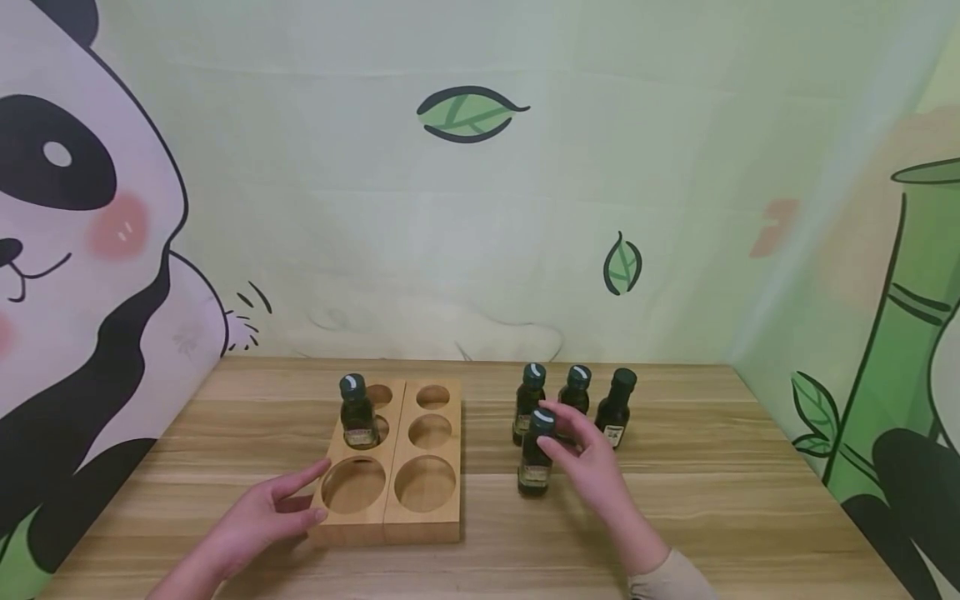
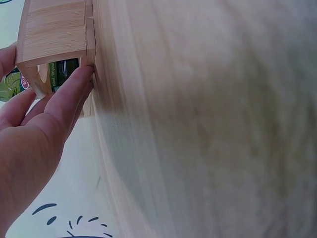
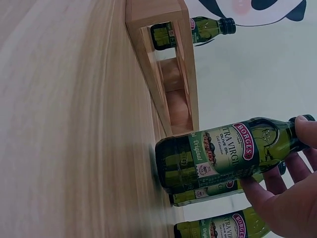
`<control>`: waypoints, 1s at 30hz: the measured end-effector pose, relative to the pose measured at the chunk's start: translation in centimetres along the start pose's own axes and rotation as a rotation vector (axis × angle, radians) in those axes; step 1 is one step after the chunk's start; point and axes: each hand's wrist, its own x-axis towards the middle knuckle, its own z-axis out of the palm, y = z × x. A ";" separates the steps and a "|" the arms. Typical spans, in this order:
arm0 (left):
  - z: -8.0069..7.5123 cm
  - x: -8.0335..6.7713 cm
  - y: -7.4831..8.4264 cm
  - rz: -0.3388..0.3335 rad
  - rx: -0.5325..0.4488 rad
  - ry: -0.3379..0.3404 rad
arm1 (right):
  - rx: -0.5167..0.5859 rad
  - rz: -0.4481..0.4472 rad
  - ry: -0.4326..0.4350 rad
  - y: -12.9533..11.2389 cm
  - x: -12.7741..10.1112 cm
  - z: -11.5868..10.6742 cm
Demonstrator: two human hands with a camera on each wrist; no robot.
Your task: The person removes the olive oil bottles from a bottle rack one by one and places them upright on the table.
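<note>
A pale wooden rack (image 1: 392, 500) with six round holes lies on the table. One dark green oil bottle (image 1: 357, 414) stands in its left row. My left hand (image 1: 296, 500) rests with straight fingers against the rack's near left corner; the left wrist view shows those fingers (image 2: 69, 99) flat on the rack's side (image 2: 54, 29). Right of the rack, my right hand (image 1: 561, 435) pinches the cap of another bottle (image 1: 534, 467), which stands upright on the table. The right wrist view shows this labelled bottle (image 3: 223, 153) with my fingertips (image 3: 307, 131) at its neck.
Three more dark bottles (image 1: 576, 393) stand in a row just behind the held one, close to my right hand. The wooden table (image 1: 675, 517) ends at a painted wall behind and to both sides.
</note>
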 end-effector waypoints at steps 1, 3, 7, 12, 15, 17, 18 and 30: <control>0.0 0.0 0.0 -0.002 0.005 0.002 | 0.000 0.003 -0.003 0.0 0.0 0.0; 0.0 -0.1 0.0 -0.003 0.009 0.005 | -0.003 0.008 -0.008 0.0 0.0 0.1; 0.1 -0.1 0.2 0.000 0.009 0.007 | -0.006 0.007 -0.010 0.0 0.0 0.1; 0.1 -0.1 0.2 0.000 0.006 0.005 | -0.005 -0.004 -0.010 0.1 0.0 0.1; 0.0 -0.1 0.2 0.001 0.000 0.000 | -0.006 0.002 -0.009 0.1 0.1 0.1; 0.0 -0.1 0.2 0.003 -0.006 -0.004 | -0.008 0.008 -0.008 0.2 0.1 0.1; 0.0 -0.1 0.2 0.005 -0.009 -0.005 | -0.008 0.012 -0.006 0.2 0.1 0.1; 0.0 -0.1 0.2 0.014 -0.002 -0.003 | -0.005 0.019 -0.013 0.0 0.0 0.0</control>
